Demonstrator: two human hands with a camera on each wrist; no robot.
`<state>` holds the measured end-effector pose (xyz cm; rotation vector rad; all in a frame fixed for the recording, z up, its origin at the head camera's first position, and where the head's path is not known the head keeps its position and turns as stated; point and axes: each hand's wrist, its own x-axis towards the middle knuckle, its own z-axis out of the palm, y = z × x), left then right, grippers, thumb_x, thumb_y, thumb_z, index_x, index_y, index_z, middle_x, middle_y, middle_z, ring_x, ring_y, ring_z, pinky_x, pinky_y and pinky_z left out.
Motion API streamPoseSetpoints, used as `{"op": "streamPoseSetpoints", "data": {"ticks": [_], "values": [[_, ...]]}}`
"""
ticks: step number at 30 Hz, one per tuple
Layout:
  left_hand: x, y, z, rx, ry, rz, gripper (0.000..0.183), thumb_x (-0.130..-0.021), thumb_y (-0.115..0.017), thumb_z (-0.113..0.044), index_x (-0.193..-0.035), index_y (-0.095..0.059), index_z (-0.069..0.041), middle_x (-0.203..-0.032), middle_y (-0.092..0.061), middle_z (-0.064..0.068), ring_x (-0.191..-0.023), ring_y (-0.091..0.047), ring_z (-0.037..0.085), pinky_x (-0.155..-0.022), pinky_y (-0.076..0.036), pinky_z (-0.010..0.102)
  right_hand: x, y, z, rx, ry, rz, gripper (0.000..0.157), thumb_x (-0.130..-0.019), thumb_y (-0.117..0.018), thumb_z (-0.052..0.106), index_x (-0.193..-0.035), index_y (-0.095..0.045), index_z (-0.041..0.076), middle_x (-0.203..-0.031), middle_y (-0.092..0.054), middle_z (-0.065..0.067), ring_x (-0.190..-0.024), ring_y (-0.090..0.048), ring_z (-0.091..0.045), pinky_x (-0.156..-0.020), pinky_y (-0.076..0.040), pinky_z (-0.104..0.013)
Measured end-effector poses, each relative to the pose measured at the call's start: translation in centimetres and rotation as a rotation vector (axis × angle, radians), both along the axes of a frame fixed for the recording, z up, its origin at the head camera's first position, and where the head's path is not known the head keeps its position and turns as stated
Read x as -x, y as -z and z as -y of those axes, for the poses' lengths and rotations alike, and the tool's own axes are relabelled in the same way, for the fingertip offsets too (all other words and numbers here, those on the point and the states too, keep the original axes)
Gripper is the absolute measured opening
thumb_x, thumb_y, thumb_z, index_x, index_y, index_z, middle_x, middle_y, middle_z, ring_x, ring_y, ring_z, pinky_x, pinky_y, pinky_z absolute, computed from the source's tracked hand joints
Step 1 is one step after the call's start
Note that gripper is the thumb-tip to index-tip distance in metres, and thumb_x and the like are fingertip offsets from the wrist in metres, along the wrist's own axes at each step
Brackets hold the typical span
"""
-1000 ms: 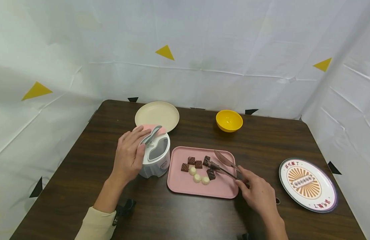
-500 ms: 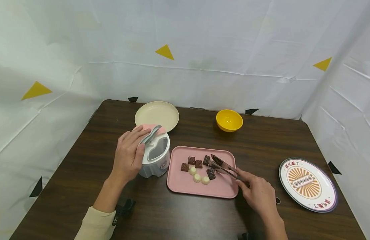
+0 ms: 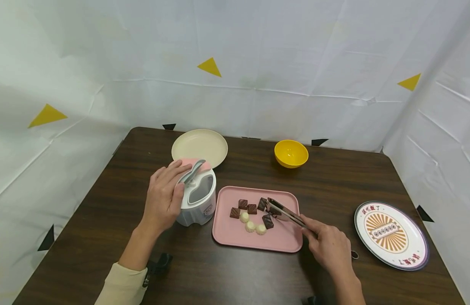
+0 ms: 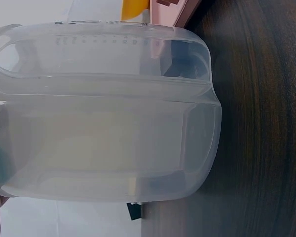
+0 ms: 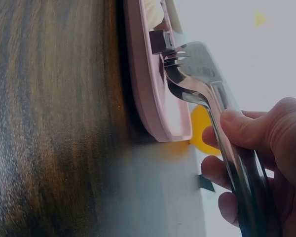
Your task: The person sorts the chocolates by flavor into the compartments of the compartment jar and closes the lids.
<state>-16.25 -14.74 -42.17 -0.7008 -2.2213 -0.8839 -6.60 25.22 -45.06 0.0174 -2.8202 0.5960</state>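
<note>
My left hand (image 3: 164, 197) rests on the left side and lid of a translucent storage container (image 3: 204, 210), its fingers fairly straight near the grey lever (image 3: 193, 171) and pink flap. The left wrist view shows the container's wall (image 4: 98, 138) close up. In my right hand (image 3: 328, 243) I hold metal serving tongs (image 3: 292, 216), fork tines on one arm. Their tips reach over the pink tray (image 3: 235, 240), beside a dark chocolate (image 3: 262, 203); whether a piece sits between the arms I cannot tell. Several dark chocolates (image 3: 235, 212) and white chocolates (image 3: 250, 226) lie on the tray.
A cream plate (image 3: 199, 146) stands behind the container. The yellow bowl (image 3: 291, 153) is beyond the tray, and a white patterned plate (image 3: 391, 235) lies at the right. White sheeting (image 3: 257, 51) surrounds the dark wooden table (image 3: 227, 275).
The arms of the tongs, wide apart a second ago, have come close together over the tray's right part. My left hand and the container have stayed in place.
</note>
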Motion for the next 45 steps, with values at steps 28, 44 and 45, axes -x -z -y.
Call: {"op": "streamPoseSetpoints", "data": {"ticks": [28,44,45], "values": [[0.0,0.1,-0.2,-0.021,0.001,-0.021,0.049,-0.100,-0.034,-0.031,-0.122,-0.068,-0.005,-0.127,-0.065,0.007,-0.130,-0.050,0.030,-0.105,-0.025,0.060,0.9,-6.2,4.9,0.148,-0.217,-0.359,0.044,-0.078,-0.080,0.008,-0.121,-0.072,0.017,-0.109,-0.073,0.001,-0.068,-0.069,-0.014,-0.045,-0.038,-0.026],[0.1,0.1,0.0,-0.006,0.001,-0.005,0.048,-0.099,-0.035,-0.030,-0.124,-0.067,-0.005,-0.128,-0.064,0.008,-0.132,-0.048,0.029,-0.105,-0.025,0.061,2.6,-6.9,11.5,0.269,-0.431,-0.423,0.044,-0.081,-0.077,0.005,-0.124,-0.070,0.012,-0.115,-0.071,0.002,-0.104,-0.068,-0.014,-0.069,-0.055,-0.033],[0.0,0.1,0.0,-0.004,0.000,-0.003,0.048,-0.099,-0.035,-0.030,-0.124,-0.067,-0.006,-0.129,-0.064,0.008,-0.132,-0.048,0.029,-0.105,-0.025,0.061,2.7,-6.8,11.8,0.273,-0.434,-0.423,0.043,-0.082,-0.077,0.005,-0.124,-0.070,0.012,-0.115,-0.071,0.003,-0.104,-0.068,-0.014,-0.072,-0.055,-0.034]]}}
